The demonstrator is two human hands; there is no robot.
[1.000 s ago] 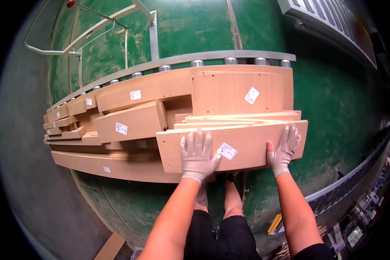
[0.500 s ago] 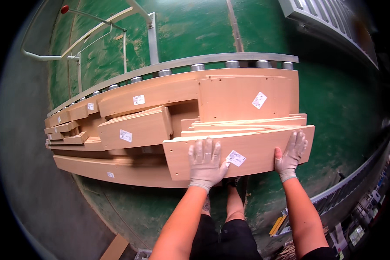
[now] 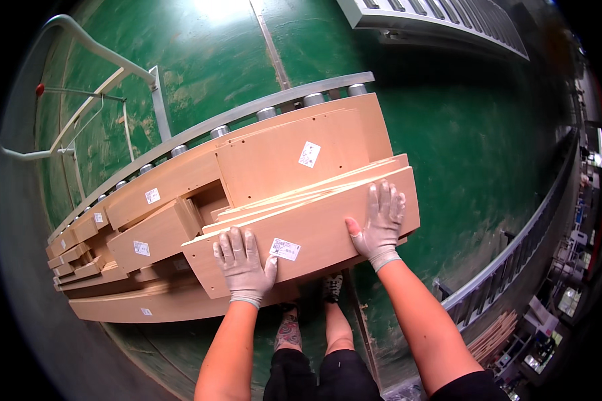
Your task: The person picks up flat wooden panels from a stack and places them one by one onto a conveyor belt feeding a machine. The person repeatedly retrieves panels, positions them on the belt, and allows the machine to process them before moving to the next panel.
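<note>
Board touched by L hand (L half) + R hand (R half), both spread flat; long axis approx. parallel to conveyor's far edge.

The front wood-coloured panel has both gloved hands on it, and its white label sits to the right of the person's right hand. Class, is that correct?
No, the label's place is wrong: in the head view, the white label sits between the left gloved hand and the right gloved hand. Both hands are indeed on the front wood-coloured panel.
</note>
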